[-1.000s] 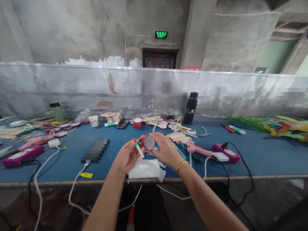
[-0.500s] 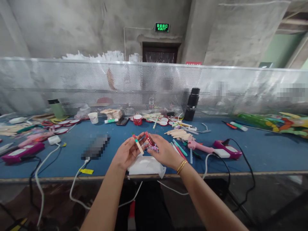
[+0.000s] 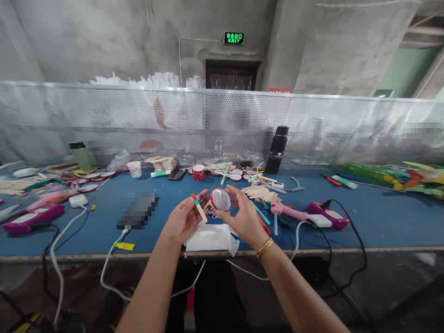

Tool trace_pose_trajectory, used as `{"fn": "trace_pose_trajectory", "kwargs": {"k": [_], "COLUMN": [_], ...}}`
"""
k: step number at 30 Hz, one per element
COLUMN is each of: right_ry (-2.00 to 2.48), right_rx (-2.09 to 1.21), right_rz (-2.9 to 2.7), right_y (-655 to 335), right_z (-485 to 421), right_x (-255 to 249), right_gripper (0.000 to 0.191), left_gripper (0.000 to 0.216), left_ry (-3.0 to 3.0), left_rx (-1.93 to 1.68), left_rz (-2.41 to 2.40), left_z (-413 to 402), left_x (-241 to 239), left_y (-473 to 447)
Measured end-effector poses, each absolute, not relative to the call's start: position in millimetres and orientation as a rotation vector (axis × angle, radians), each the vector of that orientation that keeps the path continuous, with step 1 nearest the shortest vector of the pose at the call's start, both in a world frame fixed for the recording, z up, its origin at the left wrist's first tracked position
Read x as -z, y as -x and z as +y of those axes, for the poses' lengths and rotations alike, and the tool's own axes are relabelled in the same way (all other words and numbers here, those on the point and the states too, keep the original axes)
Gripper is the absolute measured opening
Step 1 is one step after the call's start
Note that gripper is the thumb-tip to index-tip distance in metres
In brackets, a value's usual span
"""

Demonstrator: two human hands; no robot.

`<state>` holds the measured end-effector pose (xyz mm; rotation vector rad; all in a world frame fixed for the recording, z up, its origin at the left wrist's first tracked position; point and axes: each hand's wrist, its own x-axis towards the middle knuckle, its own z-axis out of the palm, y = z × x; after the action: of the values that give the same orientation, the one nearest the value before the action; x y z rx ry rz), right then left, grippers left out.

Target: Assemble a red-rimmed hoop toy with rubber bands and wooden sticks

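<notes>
My left hand is closed on a flat wooden stick, whose upper end is coloured green and red. In my right hand is a small red-rimmed drum, tilted so that its pale, shiny round face shows. Thumb and fingers hold it by the rim, right beside the stick. Below the two hands lies a white tissue pack. Small colourful bits on the table are partly hidden behind the drum and fingers.
Wooden sticks and coloured pens lie to the right, near a pink glue gun. A black bottle stands behind. At left are a phone and a paper cup. Cables hang over the front edge.
My right hand has turned the drum from edge-on to face-on and shifted slightly right, its fingers spreading round the rim. My left hand keeps the stick in nearly the same place.
</notes>
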<state>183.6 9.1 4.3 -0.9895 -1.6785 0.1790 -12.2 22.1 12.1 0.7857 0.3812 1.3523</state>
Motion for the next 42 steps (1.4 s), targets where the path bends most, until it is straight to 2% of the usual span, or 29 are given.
{"fn": "trace_pose_trajectory", "kwargs": {"k": [4, 10, 19, 42], "right_ry": [0.985, 0.931, 0.896, 0.931], "right_rx": [-0.058, -0.085, 0.01, 0.118], "right_rz": [-1.585, -1.575, -1.604, -1.46], "right_y": [-180, -164, -151, -132], "right_z": [-20, -49, -51, -50], "right_x": [10, 23, 24, 30], "right_gripper": [0.071, 0.07, 0.066, 0.063], "left_gripper": [0.012, 0.013, 0.021, 0.025], "left_ry": [-0.755, -0.769, -0.887, -0.93], "left_rx": [-1.428, -1.473, -1.457, -1.471], "left_rz": [0.423, 0.432, 0.427, 0.45], "left_z": [24, 27, 24, 20], "left_x": [-10, -7, -9, -11], "left_y": [9, 6, 6, 3]}}
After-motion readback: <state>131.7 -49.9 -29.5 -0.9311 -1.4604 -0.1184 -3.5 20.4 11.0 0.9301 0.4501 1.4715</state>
